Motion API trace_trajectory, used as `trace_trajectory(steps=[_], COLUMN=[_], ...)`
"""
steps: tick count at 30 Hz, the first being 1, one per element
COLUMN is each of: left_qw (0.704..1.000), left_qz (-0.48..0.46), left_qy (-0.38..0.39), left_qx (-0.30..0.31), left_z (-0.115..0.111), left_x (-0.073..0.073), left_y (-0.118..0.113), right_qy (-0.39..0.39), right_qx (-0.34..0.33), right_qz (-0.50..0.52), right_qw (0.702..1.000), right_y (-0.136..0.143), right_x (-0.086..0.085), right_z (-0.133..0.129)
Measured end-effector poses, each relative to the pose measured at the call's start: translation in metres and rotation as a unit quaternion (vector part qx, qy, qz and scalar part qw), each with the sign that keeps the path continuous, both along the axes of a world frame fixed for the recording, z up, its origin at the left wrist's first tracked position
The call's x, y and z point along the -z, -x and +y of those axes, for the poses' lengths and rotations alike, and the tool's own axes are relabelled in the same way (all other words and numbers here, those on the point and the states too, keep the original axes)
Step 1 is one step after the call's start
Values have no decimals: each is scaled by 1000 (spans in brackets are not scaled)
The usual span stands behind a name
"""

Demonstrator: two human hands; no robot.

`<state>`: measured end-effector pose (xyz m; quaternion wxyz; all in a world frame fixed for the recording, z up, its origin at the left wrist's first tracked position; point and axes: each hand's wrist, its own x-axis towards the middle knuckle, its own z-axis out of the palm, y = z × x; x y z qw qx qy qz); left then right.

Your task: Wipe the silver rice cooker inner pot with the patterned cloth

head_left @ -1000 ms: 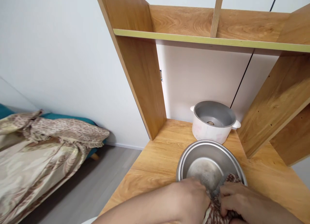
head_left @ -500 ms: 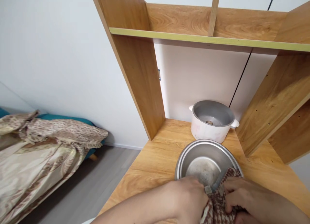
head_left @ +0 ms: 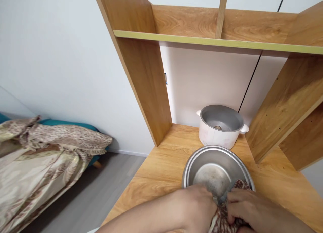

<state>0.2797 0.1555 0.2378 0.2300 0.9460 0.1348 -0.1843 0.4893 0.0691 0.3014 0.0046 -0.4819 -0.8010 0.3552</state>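
Brown-and-white cloth (head_left: 222,220) lies bunched between the fingers (head_left: 234,208).

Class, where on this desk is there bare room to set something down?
Bare: the tabletop between the left upright, pot, bowl and left arm; a smaller patch right of the bowl, before the right upright. Crowded: the bowl's near side, where left hand and right hand grip cloth, and behind, around the pot.
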Motion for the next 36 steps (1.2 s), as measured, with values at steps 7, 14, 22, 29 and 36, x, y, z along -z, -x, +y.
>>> trace_trajectory(steps=[7,14,22,29,36], left_qw=[995,994,994,992,994], left_qz=[88,91,100,106,67], left_qy=[-49,-60,-45,-51,-70], left_qx=[25,29,21,40,43], left_z=[-2,-4,-1,-3,-4], left_x=[-14,-21,-19,-26,-27], left_y=[-5,-5,-6,-6,-4], right_qy=[12,14,10,1,32], right_qx=[8,12,3,-7,1], right_qz=[2,-15,-20,10,-8], right_qw=[1000,1000,1000,1000,999], right_y=[0,2,1,-6,-14], right_x=[0,-4,-1,-5,-18], right_z=[1,0,0,-2,5])
